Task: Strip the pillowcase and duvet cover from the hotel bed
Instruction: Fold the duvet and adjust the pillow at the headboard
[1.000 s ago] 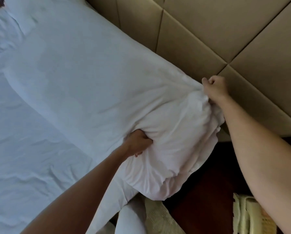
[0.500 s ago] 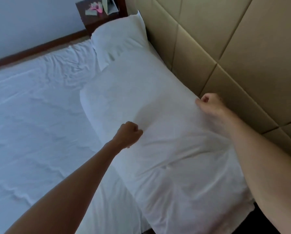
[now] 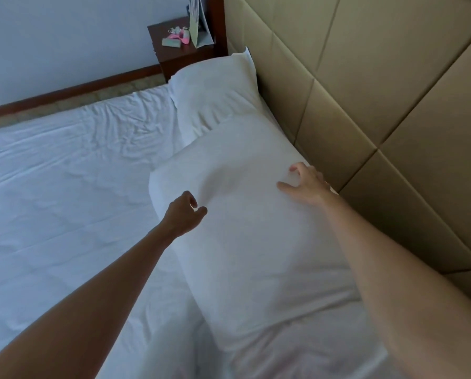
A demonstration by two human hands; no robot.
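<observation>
In the head view, we are reaching over the near pillow (image 3: pixel 245 236), lying along the headboard (image 3: pixel 365 105). Our left hand (image 3: pixel 183 214) is hovering loosely curled, holding nothing; our right hand (image 3: pixel 305 184) is spreading its fingers on the pillowcase. Grabbing shallowly, we are risking dragging pillow and cover together.

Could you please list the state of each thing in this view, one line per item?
Near pillow: lying flat on the bed, case still on.
Far pillow: against the headboard, case still on.
Left hand: over the near pillow, fingers loosely curled, gripping nothing.
Right hand: fingers spread, fingertips on the near pillow.
Bed sheet: wrinkled, on the mattress.
Nightstand: small items on top.
</observation>
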